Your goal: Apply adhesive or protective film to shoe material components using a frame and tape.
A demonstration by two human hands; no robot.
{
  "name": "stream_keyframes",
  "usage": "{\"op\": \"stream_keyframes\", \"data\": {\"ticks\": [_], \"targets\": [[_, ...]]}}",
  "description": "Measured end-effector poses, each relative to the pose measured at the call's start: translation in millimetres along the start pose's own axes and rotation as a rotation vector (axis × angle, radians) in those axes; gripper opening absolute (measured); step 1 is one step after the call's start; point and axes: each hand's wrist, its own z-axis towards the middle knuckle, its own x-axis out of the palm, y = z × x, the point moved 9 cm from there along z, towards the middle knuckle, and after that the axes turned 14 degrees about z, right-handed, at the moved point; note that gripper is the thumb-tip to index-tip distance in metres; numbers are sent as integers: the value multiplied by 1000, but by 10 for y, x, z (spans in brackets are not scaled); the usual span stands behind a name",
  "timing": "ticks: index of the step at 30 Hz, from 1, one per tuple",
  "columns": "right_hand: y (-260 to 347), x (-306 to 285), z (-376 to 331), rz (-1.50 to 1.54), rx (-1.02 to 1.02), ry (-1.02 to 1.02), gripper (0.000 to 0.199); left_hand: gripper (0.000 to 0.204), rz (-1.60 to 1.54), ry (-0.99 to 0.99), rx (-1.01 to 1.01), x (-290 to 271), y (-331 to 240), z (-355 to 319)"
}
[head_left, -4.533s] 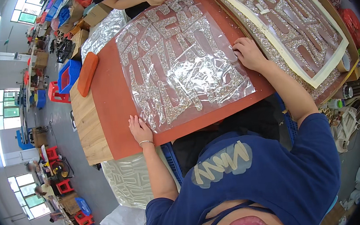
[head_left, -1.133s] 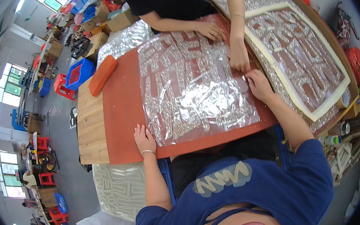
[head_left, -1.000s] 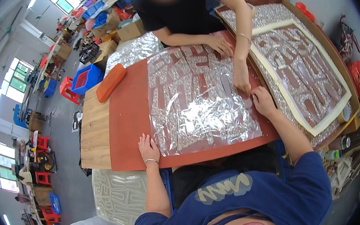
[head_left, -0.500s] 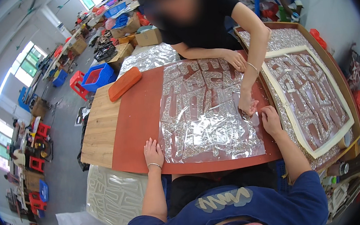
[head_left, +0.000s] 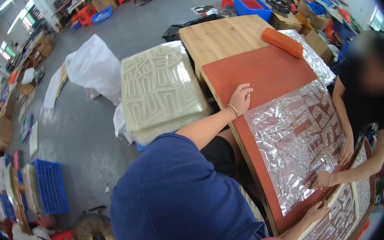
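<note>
My left hand (head_left: 241, 98) rests on the red mat (head_left: 250, 74), fingers stretched out, beside the corner of a clear film sheet (head_left: 282, 150). Silvery glitter fills the sheet around bare letter-like shapes. At the mat's right edge lies my right hand (head_left: 317, 211), fingers loosely extended and holding nothing visible. It is near the cream-bordered frame (head_left: 355, 194), which holds a similar glittery pattern. Across the table a co-worker in black leans in; one of that person's hands (head_left: 322, 180) touches the film, the other (head_left: 346, 152) is at its far edge.
A wooden board (head_left: 216, 35) extends beyond the mat, with an orange-red oblong block (head_left: 282, 42) across their edge. Left of the table stand stacked translucent moulded sheets (head_left: 160, 83) and a white plastic bag (head_left: 94, 67). A floor fan (head_left: 96, 238) and blue crate (head_left: 51, 186) are behind.
My view has swung left, bringing the moulded sheets, fan and crate into sight. My left hand has lifted or shifted slightly along the mat; the co-worker's hands stay at the film.
</note>
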Motion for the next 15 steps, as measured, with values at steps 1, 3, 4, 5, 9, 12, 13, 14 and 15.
{"op": "stream_keyframes", "data": {"ticks": [1,3,4,5,9,12,13,14,15], "targets": [[-91,-2,-14,0,-7,9,27,20,4,-4,-10,-106,12,8],[-309,-122,-39,142,-63,-115,28,18,67,-155,10,-446,5,-9],[-292,-114,-2,193,-38,-123,27,17,209,-255,107,-700,9,-99],[-223,-77,32,195,-50,-105,27,18,296,-290,108,-907,141,-185],[-446,-292,-42,479,329,-219,26,31,735,-175,-144,-1273,1108,-565],[-924,-318,-123,681,492,-323,26,76,1065,381,-646,-1389,2091,-1012],[-1023,-286,-163,845,558,-372,25,76,1058,389,-649,-1502,2092,-1050],[-1055,-293,-178,834,553,-375,25,85,1105,558,-735,-1568,2127,-1167],[-860,-297,-176,803,503,-383,24,93,1153,723,-823,-1639,2183,-1295]]}}
